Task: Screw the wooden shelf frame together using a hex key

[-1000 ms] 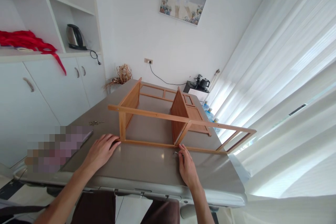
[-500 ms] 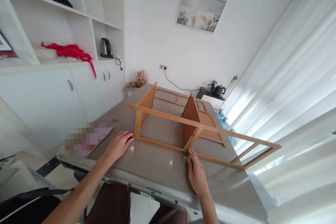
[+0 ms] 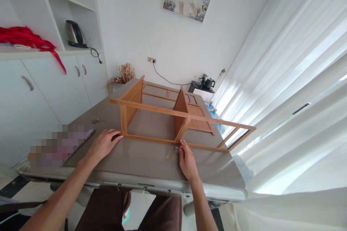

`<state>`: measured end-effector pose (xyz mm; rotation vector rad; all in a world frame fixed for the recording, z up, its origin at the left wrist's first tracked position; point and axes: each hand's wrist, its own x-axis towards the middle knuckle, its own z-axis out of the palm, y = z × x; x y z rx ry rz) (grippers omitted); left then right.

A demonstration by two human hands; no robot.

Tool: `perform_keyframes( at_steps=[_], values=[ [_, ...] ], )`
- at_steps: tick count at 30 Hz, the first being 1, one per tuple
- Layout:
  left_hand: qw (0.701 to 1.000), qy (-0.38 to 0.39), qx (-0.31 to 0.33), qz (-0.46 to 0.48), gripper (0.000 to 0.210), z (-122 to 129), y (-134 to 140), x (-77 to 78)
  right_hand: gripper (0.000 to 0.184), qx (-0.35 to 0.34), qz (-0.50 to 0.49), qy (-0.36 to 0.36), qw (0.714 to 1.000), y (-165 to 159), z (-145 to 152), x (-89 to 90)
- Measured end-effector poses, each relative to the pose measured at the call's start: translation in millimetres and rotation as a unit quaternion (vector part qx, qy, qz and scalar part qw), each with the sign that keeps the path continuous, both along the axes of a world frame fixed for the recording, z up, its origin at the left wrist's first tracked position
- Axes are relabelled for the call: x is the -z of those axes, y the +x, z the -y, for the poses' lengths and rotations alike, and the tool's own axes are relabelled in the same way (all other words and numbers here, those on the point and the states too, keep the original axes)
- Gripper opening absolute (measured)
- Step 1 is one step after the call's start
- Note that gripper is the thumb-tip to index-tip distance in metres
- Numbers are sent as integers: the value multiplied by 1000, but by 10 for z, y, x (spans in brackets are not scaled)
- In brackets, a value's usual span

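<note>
Orange-brown wood makes up the frame (image 3: 155,109), which sits on the tabletop (image 3: 135,160) in front of me, its low rail (image 3: 149,138) along the near side. With my left hand (image 3: 104,142) I have a loose, half-curled grip, fingertips against the low corner at the left end. With my right hand (image 3: 188,158) I have a nearly closed grip, fingers bunched around a thin metal tool (image 3: 176,148) just where the middle panel (image 3: 180,113) meets that rail; its seat in the joint is too small to make out. I judge this to be fastening work, so the tool should go fully home and straight before any turning, in short, even strokes. Light pressure from the left should stop the frame sliding; pushing harder could rack the joint. Small metal pieces (image 3: 98,121) lie beyond my left hand.
</note>
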<state>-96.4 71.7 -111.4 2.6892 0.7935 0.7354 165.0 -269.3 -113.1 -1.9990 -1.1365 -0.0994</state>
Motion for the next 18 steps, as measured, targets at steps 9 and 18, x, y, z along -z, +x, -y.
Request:
perform_keyframes(
  at_steps=[9,18],
  values=[
    [1000,-15,12,15,46,6,-62,-32,32,13,-18,29,999,29,63,1],
    [998,-24,-42,-36,39,171,-133,-185,36,-19,-14,1,1000,55,-9,82]
  ],
)
